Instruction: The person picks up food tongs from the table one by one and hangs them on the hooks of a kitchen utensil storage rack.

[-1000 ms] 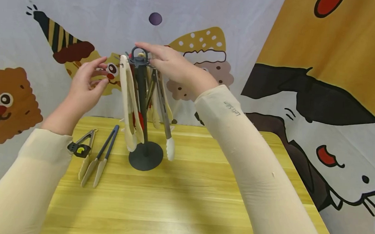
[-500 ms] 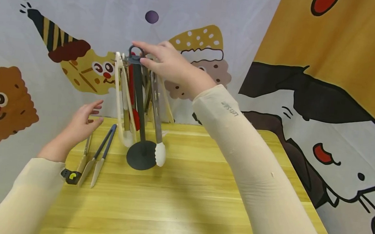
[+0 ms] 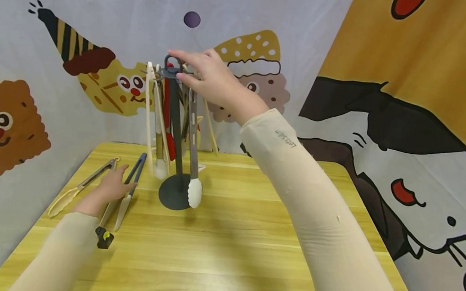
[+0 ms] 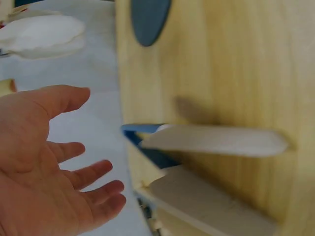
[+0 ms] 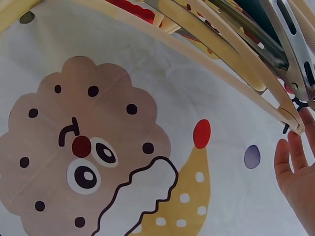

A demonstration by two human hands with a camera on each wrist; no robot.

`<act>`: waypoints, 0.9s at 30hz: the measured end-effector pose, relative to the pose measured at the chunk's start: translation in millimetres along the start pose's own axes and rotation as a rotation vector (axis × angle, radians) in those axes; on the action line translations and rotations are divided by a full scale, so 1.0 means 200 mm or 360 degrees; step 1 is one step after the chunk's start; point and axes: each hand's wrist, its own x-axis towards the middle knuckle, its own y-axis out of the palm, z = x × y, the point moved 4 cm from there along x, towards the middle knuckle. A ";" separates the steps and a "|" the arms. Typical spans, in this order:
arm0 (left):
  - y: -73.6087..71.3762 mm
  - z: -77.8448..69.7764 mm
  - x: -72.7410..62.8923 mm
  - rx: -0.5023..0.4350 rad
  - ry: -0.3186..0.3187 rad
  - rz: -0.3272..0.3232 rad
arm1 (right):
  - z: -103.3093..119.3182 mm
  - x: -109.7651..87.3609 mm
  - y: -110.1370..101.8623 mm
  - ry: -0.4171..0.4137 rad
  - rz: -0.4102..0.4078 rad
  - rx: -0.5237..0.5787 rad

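Note:
My left hand (image 3: 111,185) reaches low over the table's left side, beside tongs with blue handles and pale tips (image 3: 124,210). Its fingers are spread in the left wrist view, where the same blue tongs (image 4: 216,140) lie apart from the palm. My right hand (image 3: 211,74) rests at the top of a dark grey hanging rack (image 3: 175,119), the index finger on its ring and the thumb at the disc below. Straight fingers of this hand (image 5: 300,182) show by the hanging ends in the right wrist view. Cream tongs (image 3: 147,112) and metal tongs with white tips (image 3: 194,192) hang from the rack.
Metal tongs with cream tips (image 3: 80,189) lie at the far left of the wooden table (image 3: 225,248). The rack's round base (image 3: 172,195) stands near the table's back. Behind hangs a printed cloth (image 3: 144,22) with cartoon figures.
My left hand has dropped from beside the hanging cream tongs to the tongs on the table. The hanging tongs have swung round a little. My right hand has stayed at the rack's top.

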 end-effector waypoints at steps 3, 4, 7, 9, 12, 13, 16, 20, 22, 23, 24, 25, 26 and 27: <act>0.06 0.02 0.01 0.0046 -0.0097 0.0081 | 0.00 -0.01 0.00 -0.0002 0.0000 0.0045; 0.08 0.02 0.01 0.0055 -0.0124 0.0100 | 0.00 -0.01 0.00 0.0000 0.0002 0.0058; 0.12 0.03 0.02 0.0074 -0.0194 0.0159 | 0.00 -0.01 0.00 0.0001 0.0004 0.0063; 0.13 0.04 0.02 0.0085 -0.0235 0.0205 | 0.00 -0.01 0.00 -0.0002 -0.0003 0.0029; 0.15 0.05 0.02 0.0084 -0.0281 0.0233 | 0.01 0.00 -0.01 -0.0002 -0.0018 -0.0023; 0.15 0.05 0.02 0.0094 -0.0283 0.0234 | 0.01 0.00 -0.01 0.0004 -0.0021 -0.0029; 0.16 0.06 0.01 0.0113 -0.0295 0.0199 | 0.01 0.00 -0.01 0.0017 -0.0024 -0.0020; 0.15 0.06 -0.01 0.0156 -0.0290 0.0166 | 0.02 0.00 -0.01 0.0037 -0.0015 -0.0007; 0.15 0.06 -0.01 0.0166 -0.0285 0.0158 | 0.02 -0.01 -0.01 0.0043 -0.0003 0.0000; 0.16 0.06 0.00 0.0177 -0.0278 0.0151 | 0.01 -0.01 -0.01 0.0043 0.0008 0.0000; 0.16 0.07 0.00 0.0186 -0.0274 0.0148 | 0.01 -0.01 -0.01 0.0040 0.0021 0.0005; 0.16 0.07 0.00 0.0191 -0.0269 0.0144 | 0.01 -0.01 -0.02 0.0030 0.0035 0.0014; 0.16 0.07 0.00 0.0200 -0.0261 0.0136 | 0.01 -0.02 -0.02 0.0020 0.0050 0.0023; 0.16 0.07 0.00 0.0204 -0.0255 0.0130 | 0.01 -0.02 -0.03 0.0006 0.0066 0.0030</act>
